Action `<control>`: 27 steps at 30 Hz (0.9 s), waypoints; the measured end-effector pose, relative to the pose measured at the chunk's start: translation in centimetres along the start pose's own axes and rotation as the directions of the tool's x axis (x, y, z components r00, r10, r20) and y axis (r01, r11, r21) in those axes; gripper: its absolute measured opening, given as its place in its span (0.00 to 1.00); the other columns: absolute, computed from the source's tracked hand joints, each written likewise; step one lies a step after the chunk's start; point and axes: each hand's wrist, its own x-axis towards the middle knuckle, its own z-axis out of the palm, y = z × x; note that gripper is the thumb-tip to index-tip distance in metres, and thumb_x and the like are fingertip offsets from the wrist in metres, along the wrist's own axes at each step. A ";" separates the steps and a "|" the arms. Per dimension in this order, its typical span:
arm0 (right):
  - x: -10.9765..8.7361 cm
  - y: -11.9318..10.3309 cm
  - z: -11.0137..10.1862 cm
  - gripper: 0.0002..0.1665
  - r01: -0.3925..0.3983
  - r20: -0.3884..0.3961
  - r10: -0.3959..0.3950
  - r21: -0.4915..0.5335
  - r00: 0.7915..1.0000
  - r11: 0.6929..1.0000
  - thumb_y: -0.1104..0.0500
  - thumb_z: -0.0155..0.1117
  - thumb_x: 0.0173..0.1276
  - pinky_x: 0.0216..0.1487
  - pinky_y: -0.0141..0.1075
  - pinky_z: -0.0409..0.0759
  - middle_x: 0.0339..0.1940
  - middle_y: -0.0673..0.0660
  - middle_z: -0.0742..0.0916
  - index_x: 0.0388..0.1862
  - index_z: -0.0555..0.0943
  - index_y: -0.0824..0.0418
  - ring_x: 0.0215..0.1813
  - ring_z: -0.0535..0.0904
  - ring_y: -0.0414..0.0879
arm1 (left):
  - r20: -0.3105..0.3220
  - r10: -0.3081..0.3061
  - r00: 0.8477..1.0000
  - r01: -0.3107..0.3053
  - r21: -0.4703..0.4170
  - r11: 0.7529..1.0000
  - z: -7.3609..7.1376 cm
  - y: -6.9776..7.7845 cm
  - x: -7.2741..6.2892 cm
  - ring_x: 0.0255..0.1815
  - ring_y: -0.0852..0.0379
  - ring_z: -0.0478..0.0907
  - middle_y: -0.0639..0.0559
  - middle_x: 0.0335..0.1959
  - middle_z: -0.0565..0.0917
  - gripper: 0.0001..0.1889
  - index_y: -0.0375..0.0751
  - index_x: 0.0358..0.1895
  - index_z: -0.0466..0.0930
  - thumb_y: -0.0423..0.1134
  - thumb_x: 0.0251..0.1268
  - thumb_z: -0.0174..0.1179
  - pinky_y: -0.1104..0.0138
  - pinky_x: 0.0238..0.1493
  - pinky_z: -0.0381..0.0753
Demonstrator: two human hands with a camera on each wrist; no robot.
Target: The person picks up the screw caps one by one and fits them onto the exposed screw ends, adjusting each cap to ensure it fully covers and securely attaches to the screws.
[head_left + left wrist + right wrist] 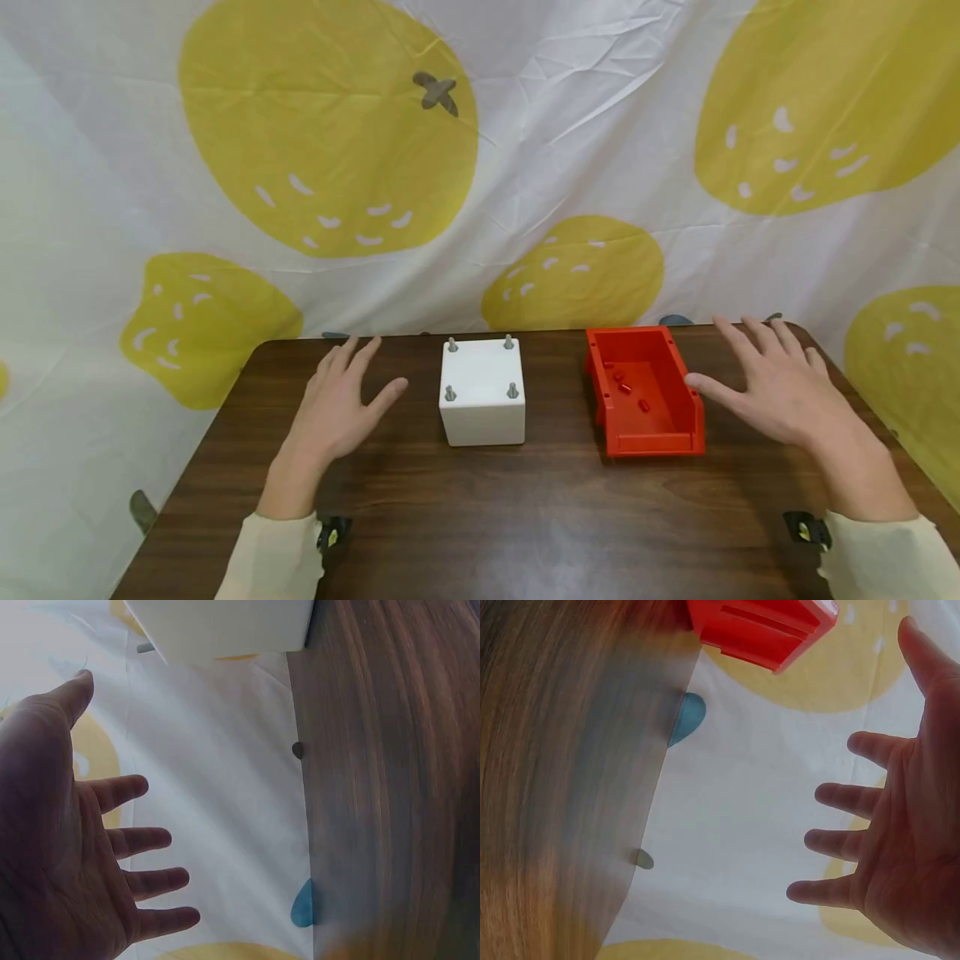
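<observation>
A white block point(483, 392) stands on the table with a threaded metal stud upright near each top corner. To its right lies a red open-front bin point(651, 446) with several small red cylindrical pieces point(626, 388) on its floor. My left hand point(333, 408), fingers spread and holding nothing, hovers left of the block; the left wrist view shows its bare palm point(60, 847). On the other side my right hand point(780, 387) is beside the bin's right wall, its thumb near the rim. Its palm point(915, 847) is also bare in the right wrist view.
The dark wooden table point(480, 517) ends at a white cloth point(570, 108) printed with yellow fruit, which hangs behind and at both sides. Cream sleeves point(273, 554) cover my forearms, and a small dark device point(332, 532) is strapped at each wrist.
</observation>
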 end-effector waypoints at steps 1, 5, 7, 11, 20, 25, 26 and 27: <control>0.0 -0.1 0.0 0.64 0.003 -0.001 -0.003 -0.002 1.000 1.000 0.19 0.54 0.71 0.65 0.85 0.48 0.81 0.78 0.58 0.90 0.47 0.55 0.78 0.46 0.82 | 0.002 0.000 1.000 0.000 -0.013 1.000 0.0 0.1 0.0 0.84 0.29 0.45 0.37 0.87 0.51 0.49 0.50 0.87 0.54 0.78 0.75 0.44 0.28 0.77 0.52; 0.2 -0.5 -0.1 0.64 0.023 -0.010 -0.023 -0.005 1.000 1.000 0.19 0.54 0.70 0.65 0.84 0.52 0.81 0.77 0.60 0.90 0.49 0.54 0.77 0.48 0.82 | 0.005 0.008 1.000 -0.008 -0.069 0.998 0.1 0.4 0.1 0.84 0.31 0.48 0.37 0.85 0.54 0.48 0.49 0.86 0.56 0.77 0.75 0.45 0.28 0.76 0.56; 0.3 -0.7 -0.1 0.64 0.033 -0.011 -0.033 -0.007 0.999 0.999 0.19 0.55 0.70 0.64 0.84 0.54 0.81 0.76 0.60 0.90 0.50 0.54 0.77 0.50 0.82 | 0.003 0.019 1.000 -0.018 -0.099 0.995 0.3 0.5 0.2 0.84 0.32 0.50 0.37 0.85 0.56 0.47 0.49 0.86 0.57 0.76 0.76 0.46 0.30 0.76 0.59; 0.5 -1.0 0.0 0.64 0.050 -0.008 -0.050 -0.012 0.999 0.999 0.18 0.55 0.69 0.63 0.83 0.57 0.80 0.76 0.62 0.89 0.51 0.55 0.76 0.53 0.81 | 0.002 0.049 0.999 -0.048 -0.163 0.986 0.5 0.8 0.5 0.83 0.35 0.52 0.38 0.83 0.59 0.45 0.48 0.85 0.59 0.73 0.77 0.48 0.35 0.78 0.62; 0.7 -1.8 -0.1 0.59 0.110 -0.059 -0.110 -0.007 0.992 0.994 0.21 0.57 0.71 0.65 0.79 0.63 0.76 0.72 0.69 0.84 0.62 0.59 0.73 0.61 0.76 | -0.009 0.082 0.997 -0.082 -0.252 0.964 1.0 1.6 0.9 0.81 0.39 0.59 0.42 0.79 0.66 0.41 0.44 0.82 0.64 0.69 0.79 0.52 0.40 0.79 0.63; 0.7 -2.2 -0.2 0.56 0.131 -0.064 -0.130 -0.001 0.989 0.991 0.23 0.59 0.72 0.67 0.77 0.63 0.74 0.72 0.72 0.82 0.65 0.61 0.72 0.64 0.75 | -0.009 0.090 0.996 -0.089 -0.280 0.956 1.3 1.8 1.2 0.80 0.39 0.61 0.41 0.77 0.69 0.40 0.42 0.80 0.66 0.67 0.79 0.54 0.41 0.79 0.63; 0.7 -2.3 -0.2 0.55 0.137 -0.066 -0.136 0.001 0.988 0.991 0.24 0.60 0.73 0.67 0.77 0.63 0.74 0.72 0.72 0.82 0.65 0.62 0.71 0.64 0.75 | -0.010 0.090 0.996 -0.089 -0.288 0.954 1.4 1.9 1.2 0.80 0.38 0.62 0.41 0.77 0.69 0.40 0.42 0.80 0.66 0.66 0.79 0.54 0.41 0.79 0.64; 0.8 -2.4 -0.2 0.54 0.142 -0.069 -0.141 0.003 0.988 0.990 0.25 0.61 0.73 0.68 0.76 0.63 0.73 0.72 0.72 0.81 0.66 0.62 0.71 0.64 0.75 | -0.012 0.090 0.996 -0.090 -0.296 0.951 1.4 2.0 1.3 0.79 0.38 0.62 0.41 0.76 0.69 0.39 0.42 0.80 0.67 0.66 0.79 0.55 0.40 0.78 0.64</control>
